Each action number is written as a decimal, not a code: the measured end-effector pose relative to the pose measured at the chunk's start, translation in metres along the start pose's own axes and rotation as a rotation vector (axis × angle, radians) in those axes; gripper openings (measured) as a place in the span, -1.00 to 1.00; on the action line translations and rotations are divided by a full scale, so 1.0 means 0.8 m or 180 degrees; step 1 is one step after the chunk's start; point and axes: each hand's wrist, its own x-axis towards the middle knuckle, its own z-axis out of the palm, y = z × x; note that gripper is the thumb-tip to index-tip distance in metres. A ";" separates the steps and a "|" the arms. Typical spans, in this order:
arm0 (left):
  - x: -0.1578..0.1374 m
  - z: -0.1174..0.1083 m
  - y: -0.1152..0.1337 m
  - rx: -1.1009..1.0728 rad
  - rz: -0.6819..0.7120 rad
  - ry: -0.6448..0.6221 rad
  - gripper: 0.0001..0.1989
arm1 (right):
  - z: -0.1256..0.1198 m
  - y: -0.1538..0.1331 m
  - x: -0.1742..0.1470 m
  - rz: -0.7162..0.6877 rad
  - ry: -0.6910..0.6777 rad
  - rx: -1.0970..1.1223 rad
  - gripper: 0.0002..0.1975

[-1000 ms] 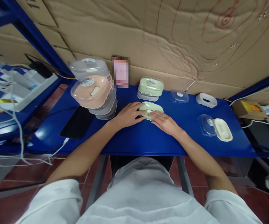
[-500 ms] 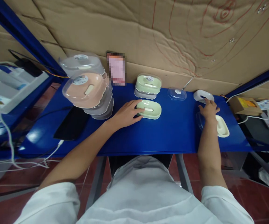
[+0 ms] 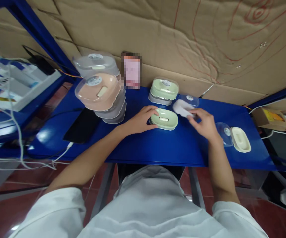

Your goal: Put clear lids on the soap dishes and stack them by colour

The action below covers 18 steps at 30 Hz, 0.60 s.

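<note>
My left hand (image 3: pixel 143 121) grips the left end of a pale green oval soap dish (image 3: pixel 169 123) lying on the blue table, thumb at the near side and fingers at the far side. My right hand (image 3: pixel 204 123) holds a white oval soap dish part (image 3: pixel 182 107), tilted and blurred by motion, just right of the green dish. Behind that white part lies a clear lid (image 3: pixel 192 100) with a round label. Beyond the green dish stands a lidded green soap dish (image 3: pixel 164 88) on top of a grey one.
At the left, lidded soap dishes (image 3: pixel 100 91) in pink and grey are stacked beside a black flat device (image 3: pixel 82 126) with a white cable. A phone (image 3: pixel 131 71) leans on the cardboard wall. To the right lie another clear lid (image 3: pixel 224 135) and a cream dish (image 3: pixel 242 139).
My right hand has picked up the white part from the back right and brought it left, close to the green dish. My left hand stays on the green dish. The view has shifted slightly.
</note>
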 end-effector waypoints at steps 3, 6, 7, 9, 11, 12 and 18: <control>0.003 0.000 0.001 -0.0076 -0.0017 0.0098 -0.32 | 0.030 -0.048 0.002 -0.0507 -0.0249 0.0175 -0.68; 0.003 -0.001 0.000 -0.0045 -0.0032 0.0065 -0.28 | 0.039 -0.058 0.003 -0.0550 -0.0303 0.0089 -0.68; 0.002 -0.001 -0.001 -0.0005 -0.0026 0.0039 -0.32 | 0.036 -0.053 0.004 -0.0500 -0.0300 0.0034 -0.68; 0.000 -0.001 -0.001 0.0099 0.0002 -0.0017 -0.47 | 0.024 -0.035 0.004 -0.0351 -0.0317 -0.0115 -0.69; -0.003 -0.001 0.000 0.0213 0.0039 -0.0061 -0.63 | 0.010 -0.009 0.003 -0.0127 -0.0413 -0.0336 -0.72; -0.004 -0.001 0.001 0.0265 0.0055 -0.0068 -0.68 | 0.004 0.005 0.001 0.0023 -0.0488 -0.0470 -0.73; -0.005 -0.002 0.007 0.0486 0.0099 0.0032 -0.72 | -0.009 0.068 -0.006 0.0866 -0.0765 -0.1031 -0.48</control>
